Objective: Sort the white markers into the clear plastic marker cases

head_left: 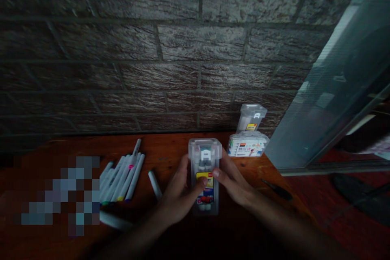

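A clear plastic marker case (pixel 204 203) with a white latch and a yellow, blue and red label stands upright in front of me. White marker ends show through its wall. My left hand (pixel 185 189) grips its left side, with the thumb across the label. On the other side my right hand (pixel 231 178) is wrapped round the case, its thumb at the front edge and its other fingers hidden behind. Just left of my left hand lies a single white marker (pixel 155 185). Farther left is a row of several white markers (pixel 123 178) with coloured ends.
At the back right, a second clear case (pixel 250 118) stands by the brick wall (pixel 183 44). Before it sits a flat printed marker box (pixel 248 146). A dark slender object (pixel 276 189) lies near the right edge of the wooden table (pixel 164 146). Blurred blocks cover the left side.
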